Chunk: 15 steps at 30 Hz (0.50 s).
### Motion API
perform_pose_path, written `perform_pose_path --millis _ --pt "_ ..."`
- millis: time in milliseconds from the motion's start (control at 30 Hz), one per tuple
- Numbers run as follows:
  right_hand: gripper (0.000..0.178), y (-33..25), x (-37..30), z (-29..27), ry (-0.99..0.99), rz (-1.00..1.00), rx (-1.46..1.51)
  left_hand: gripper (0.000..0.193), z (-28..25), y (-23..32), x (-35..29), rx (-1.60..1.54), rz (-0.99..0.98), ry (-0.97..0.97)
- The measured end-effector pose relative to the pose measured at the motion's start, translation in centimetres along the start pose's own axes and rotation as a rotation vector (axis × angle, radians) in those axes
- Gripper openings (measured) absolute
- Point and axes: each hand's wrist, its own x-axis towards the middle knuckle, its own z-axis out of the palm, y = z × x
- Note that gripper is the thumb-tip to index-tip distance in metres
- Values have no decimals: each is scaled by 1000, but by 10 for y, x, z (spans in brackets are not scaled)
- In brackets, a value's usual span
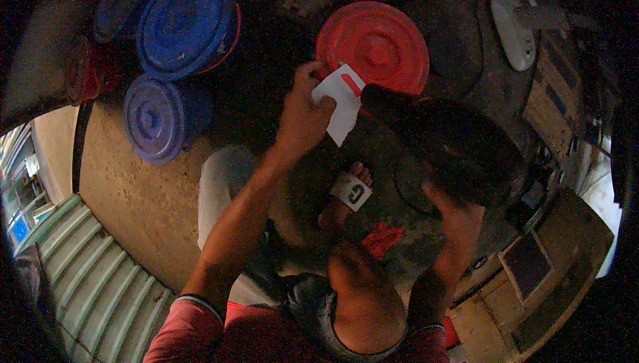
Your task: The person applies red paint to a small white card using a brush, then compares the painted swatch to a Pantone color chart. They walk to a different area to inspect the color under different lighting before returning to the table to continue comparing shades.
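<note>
A white card (345, 113) is pinched by the left hand (303, 113), projecting rightward. Right of the card, a dark elongated object (459, 143) is positioned; at its near side, the right hand (460, 213) is placed, its grip indeterminable. A red lid (376, 43) is located beyond.

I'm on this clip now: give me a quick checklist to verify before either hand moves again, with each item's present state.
1. Paper secure in the left hand: ok, pinched between thumb and fingers.
2. Right hand firm on the dark object: cannot tell, the fingers are lost in shadow.
3. Dark object apart from the paper: cannot tell, its narrow end meets the paper's right edge in this view.
4. Floor by the foot free of loose bits: not ok, a red scrap lies near it.
5. Lighting around the right hand: not ok, very dim.
</note>
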Motion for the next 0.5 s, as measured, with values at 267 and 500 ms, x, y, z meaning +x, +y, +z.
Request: perform_pose_path --millis 267,500 --pt "51 -4 5 2 -110 -1 -101 47 9 -20 -7 11 92 96" --pt "46 -10 9 12 -118 -84 -195 46 18 0 -25 -283 -221 126"
